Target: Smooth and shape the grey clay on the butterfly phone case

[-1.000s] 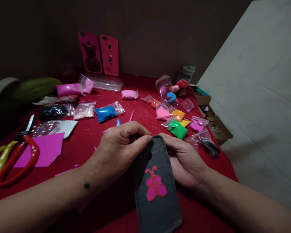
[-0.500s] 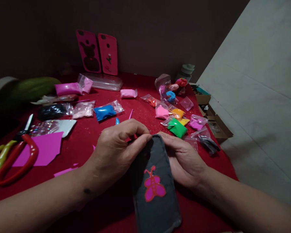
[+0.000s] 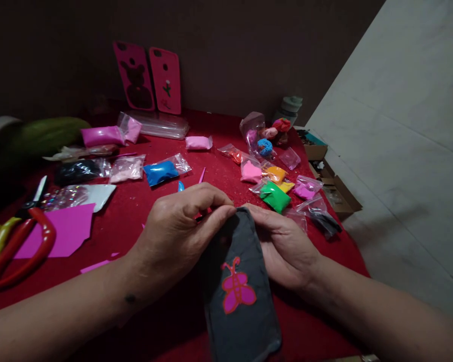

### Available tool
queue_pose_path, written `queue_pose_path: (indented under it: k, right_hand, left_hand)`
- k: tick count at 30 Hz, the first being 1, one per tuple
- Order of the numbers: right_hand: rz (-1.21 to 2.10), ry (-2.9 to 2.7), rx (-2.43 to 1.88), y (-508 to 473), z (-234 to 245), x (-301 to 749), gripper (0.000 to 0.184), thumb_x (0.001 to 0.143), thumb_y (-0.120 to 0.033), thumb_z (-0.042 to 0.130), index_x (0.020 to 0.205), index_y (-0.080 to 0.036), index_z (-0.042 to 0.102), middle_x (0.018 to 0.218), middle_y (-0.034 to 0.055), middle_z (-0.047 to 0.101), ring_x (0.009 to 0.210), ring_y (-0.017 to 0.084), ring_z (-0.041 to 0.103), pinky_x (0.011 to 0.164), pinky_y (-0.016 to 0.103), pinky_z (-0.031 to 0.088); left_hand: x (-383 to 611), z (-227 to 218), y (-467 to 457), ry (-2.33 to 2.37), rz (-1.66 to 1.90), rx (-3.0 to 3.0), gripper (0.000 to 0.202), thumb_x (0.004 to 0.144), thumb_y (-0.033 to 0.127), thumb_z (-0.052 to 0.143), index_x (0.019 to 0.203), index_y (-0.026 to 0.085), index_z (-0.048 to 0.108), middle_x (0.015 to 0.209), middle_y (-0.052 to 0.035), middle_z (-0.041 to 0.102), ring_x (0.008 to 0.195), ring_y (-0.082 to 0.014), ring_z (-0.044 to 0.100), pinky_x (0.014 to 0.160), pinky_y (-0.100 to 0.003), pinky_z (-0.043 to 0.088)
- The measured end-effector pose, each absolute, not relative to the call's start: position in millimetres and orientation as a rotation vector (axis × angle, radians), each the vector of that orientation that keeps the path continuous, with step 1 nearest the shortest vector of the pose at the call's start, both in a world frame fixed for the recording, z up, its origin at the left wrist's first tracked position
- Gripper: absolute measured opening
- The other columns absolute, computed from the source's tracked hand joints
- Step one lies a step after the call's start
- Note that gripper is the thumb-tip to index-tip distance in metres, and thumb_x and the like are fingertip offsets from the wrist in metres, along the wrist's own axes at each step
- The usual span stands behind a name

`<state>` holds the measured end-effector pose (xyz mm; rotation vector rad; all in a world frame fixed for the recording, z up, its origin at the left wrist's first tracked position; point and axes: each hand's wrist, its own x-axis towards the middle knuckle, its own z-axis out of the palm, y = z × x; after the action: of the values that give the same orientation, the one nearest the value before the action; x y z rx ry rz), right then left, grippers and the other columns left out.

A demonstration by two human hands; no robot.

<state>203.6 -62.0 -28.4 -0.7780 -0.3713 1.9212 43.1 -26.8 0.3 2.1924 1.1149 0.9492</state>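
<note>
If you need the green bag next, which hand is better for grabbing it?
Probably the right hand: the green bag lies just beyond it. The left hand is farther away, pinching the case near its top. Both hands are on the case.

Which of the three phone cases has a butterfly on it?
The dark grey case, held in the left hand and right hand; the pink bear case and pink flower case stand at the back.

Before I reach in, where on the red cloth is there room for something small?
Bare red cloth lies between the clear box and clear bag; a speckled patch lies beyond the left hand, between pink stick and bright pink packet. Crowded: left around the scissors, right around the green packet.
</note>
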Motion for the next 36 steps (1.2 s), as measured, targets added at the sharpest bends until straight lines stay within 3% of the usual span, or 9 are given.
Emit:
queue_pose_path:
  k: [3, 8, 13, 16, 20, 26, 31, 36]
  right_hand:
    - [1.925, -0.366, -0.793, -61, -26, 205, 0.006, 0.079, -0.016, 0.061, 0.077, -0.013, 0.066, 0.071, 0.0017, 0.065, 0.065, 0.011, 0.06, 0.071, 0.026, 0.049]
    - [1.917, -0.337, -0.829, -57, -23, 205, 0.016, 0.084, -0.016, 0.053, 0.076, -0.013, 0.067, 0.067, 0.0022, 0.066, 0.062, 0.013, 0.061, 0.073, 0.029, 0.051]
    - [1.897, -0.32, -0.864, -57, -23, 203, 0.021, 0.086, -0.014, 0.049, 0.074, -0.011, 0.067, 0.064, 0.0024, 0.065, 0.059, 0.012, 0.061, 0.066, 0.025, 0.051]
    - [1.864, -0.282, -0.881, -57, -25, 203, 0.02, 0.087, -0.014, 0.049, 0.079, -0.012, 0.067, 0.072, 0.0033, 0.068, 0.066, 0.012, 0.062, 0.075, 0.026, 0.051]
    - [1.836, -0.359, -0.867, -57, -27, 204, 0.016, 0.084, -0.013, 0.053, 0.087, -0.012, 0.069, 0.084, 0.0054, 0.07, 0.078, 0.014, 0.064, 0.083, 0.029, 0.049]
    - [1.841, -0.424, -0.856, -59, -26, 204, 0.012, 0.082, -0.013, 0.057, 0.084, -0.011, 0.069, 0.078, 0.0045, 0.068, 0.068, 0.011, 0.06, 0.072, 0.024, 0.049]
    - [1.832, -0.448, -0.853, -59, -26, 205, 0.013, 0.08, -0.014, 0.058, 0.083, -0.012, 0.07, 0.079, 0.0046, 0.068, 0.072, 0.013, 0.061, 0.075, 0.025, 0.049]
    - [1.875, -0.445, -0.922, -57, -27, 207, 0.012, 0.079, -0.013, 0.057, 0.078, -0.012, 0.068, 0.069, 0.0038, 0.067, 0.062, 0.013, 0.06, 0.069, 0.027, 0.05]
  left_hand:
    - [43, 3, -25, 1.127, 0.933, 2.073, 0.02, 0.088, 0.03, 0.056, 0.081, 0.02, 0.071, 0.079, 0.0019, 0.072, 0.071, -0.0116, 0.065, 0.065, -0.019, 0.047]
    - [42, 3, -19, 1.061, 0.74, 1.77, 0.022, 0.086, 0.039, 0.058, 0.085, 0.022, 0.072, 0.069, 0.0027, 0.072, 0.06, -0.0125, 0.064, 0.049, -0.017, 0.045]
    - [43, -1, -15, 1.02, 0.699, 1.565, 0.012, 0.079, 0.031, 0.068, 0.085, 0.021, 0.071, 0.071, 0.0036, 0.071, 0.057, -0.0087, 0.061, 0.047, -0.013, 0.045]
    - [42, 0, -16, 1.036, 0.722, 1.497, 0.007, 0.08, 0.026, 0.066, 0.08, 0.021, 0.071, 0.064, 0.0053, 0.068, 0.05, -0.0053, 0.055, 0.041, -0.01, 0.039]
    - [40, 4, -15, 1.053, 0.736, 1.437, 0.009, 0.08, 0.028, 0.066, 0.078, 0.02, 0.069, 0.063, 0.0047, 0.067, 0.053, -0.0064, 0.059, 0.046, -0.01, 0.043]
    - [45, 6, -14, 1.023, 0.687, 1.497, 0.008, 0.077, 0.025, 0.066, 0.082, 0.02, 0.069, 0.064, 0.0056, 0.065, 0.049, -0.006, 0.054, 0.042, -0.012, 0.039]
    - [41, 10, -11, 1.123, 0.763, 1.664, 0.019, 0.073, 0.032, 0.067, 0.089, 0.022, 0.071, 0.079, 0.0022, 0.071, 0.067, -0.0124, 0.063, 0.056, -0.018, 0.047]
    - [17, 17, 12, 1.229, 0.842, 2.169, 0.019, 0.075, 0.032, 0.059, 0.084, 0.021, 0.071, 0.08, -0.0011, 0.072, 0.071, -0.0154, 0.063, 0.065, -0.025, 0.045]
